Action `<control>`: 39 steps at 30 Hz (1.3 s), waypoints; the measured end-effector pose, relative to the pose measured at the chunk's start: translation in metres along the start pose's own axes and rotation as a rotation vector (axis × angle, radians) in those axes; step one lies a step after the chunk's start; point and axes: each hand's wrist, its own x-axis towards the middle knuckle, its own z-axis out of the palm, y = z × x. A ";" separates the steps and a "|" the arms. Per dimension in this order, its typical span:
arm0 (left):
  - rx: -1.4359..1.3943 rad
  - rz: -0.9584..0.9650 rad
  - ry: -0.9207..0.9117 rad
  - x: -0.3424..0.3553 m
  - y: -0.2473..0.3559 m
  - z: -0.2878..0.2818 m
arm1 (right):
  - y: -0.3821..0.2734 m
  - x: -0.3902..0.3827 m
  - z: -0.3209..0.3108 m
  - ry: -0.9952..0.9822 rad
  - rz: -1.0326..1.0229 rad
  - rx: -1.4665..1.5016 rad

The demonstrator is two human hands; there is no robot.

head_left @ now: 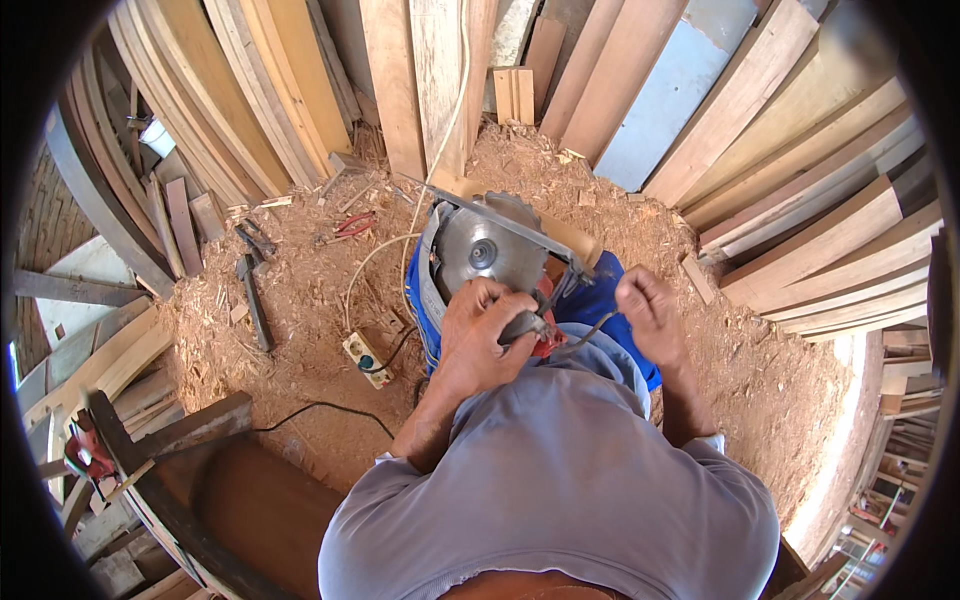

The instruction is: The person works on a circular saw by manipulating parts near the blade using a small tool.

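A circular saw with a toothed steel blade [510,240], grey base plate and red body [548,340] rests turned over at my lap, over my blue-trousered legs. My left hand [484,335] is closed round its dark handle. Just right of the saw, my right hand [648,318] has its fingers curled; a thin grey cord or rod runs from the saw toward them, and what they hold is unclear. A pale cylindrical wooden piece [572,240] lies beyond the blade.
Boards [400,80] line the walls around the sawdust floor [730,400]. At left lie a hammer-like tool [257,305], red-handled pliers [352,227] and a power strip [365,357] with cords. A red tool [90,450] sits on a dark wooden structure at lower left.
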 end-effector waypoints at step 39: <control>-0.043 0.032 -0.051 -0.024 0.005 -0.015 | 0.018 0.033 0.028 -0.119 -0.061 -0.082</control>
